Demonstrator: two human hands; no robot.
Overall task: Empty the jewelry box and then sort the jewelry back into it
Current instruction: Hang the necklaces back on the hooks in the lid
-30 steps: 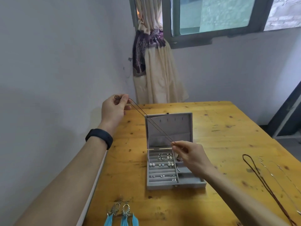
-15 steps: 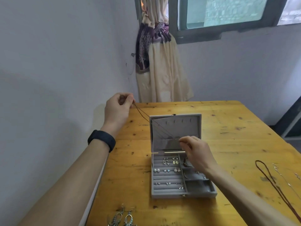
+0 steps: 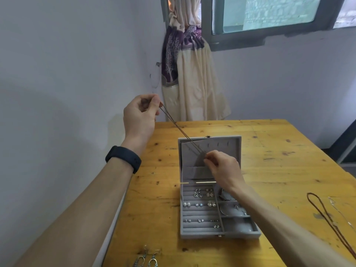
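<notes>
A: Between the left hand (image 3: 140,114) and right hand (image 3: 223,168), what runs?
B: A thin necklace (image 3: 176,122), taut, each hand pinching an end. Under the right hand stands the open jewelry box (image 3: 200,235) on the counter (image 3: 279,170).

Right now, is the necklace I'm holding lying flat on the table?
No, the necklace is stretched in the air between the left hand and the right hand, above the open jewelry box.

text: none legible | labels: none | brands: none | numbers: 0 | signs: none
</notes>
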